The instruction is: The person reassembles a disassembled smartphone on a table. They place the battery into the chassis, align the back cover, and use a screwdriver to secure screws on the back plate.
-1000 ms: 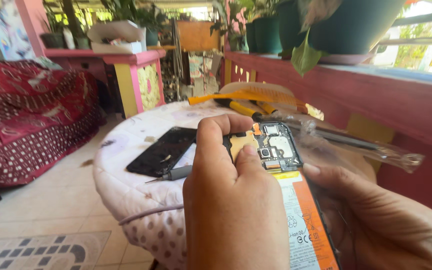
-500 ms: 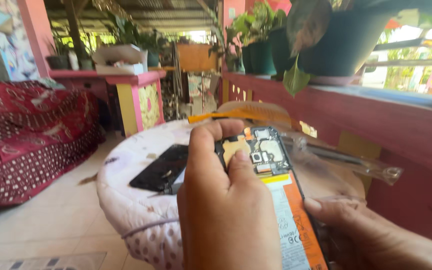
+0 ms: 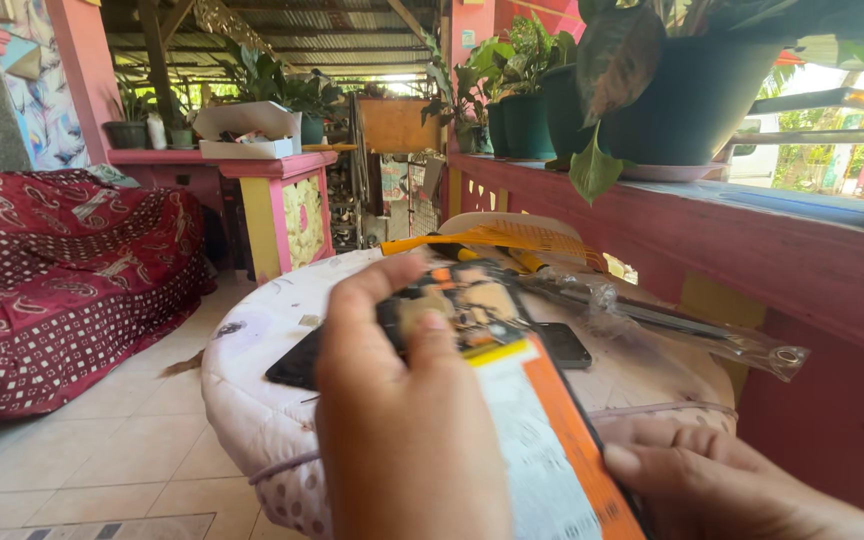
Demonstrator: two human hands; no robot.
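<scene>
I hold an opened phone [image 3: 522, 400] with its back cover off, showing a circuit board at the top and an orange-edged battery below. My left hand [image 3: 402, 430] grips its left side, the thumb pressed on the board near the top. My right hand [image 3: 722, 480] supports the phone from underneath at the lower right. The phone is blurred by motion. Below it stands a round table with a pale patterned cover [image 3: 252, 390].
On the table lie a black phone panel [image 3: 297, 368], a small dark part [image 3: 564, 345], a clear plastic bag [image 3: 672, 320] and yellow-handled tools [image 3: 512, 245]. A pink ledge with potted plants [image 3: 672, 90] runs along the right. A sofa with a red patterned cover [image 3: 52, 270] stands left.
The view has tilted up and the phone has swung toward the right and closer to the camera. My left thumb has stayed on the board and my right hand has slid lower.
</scene>
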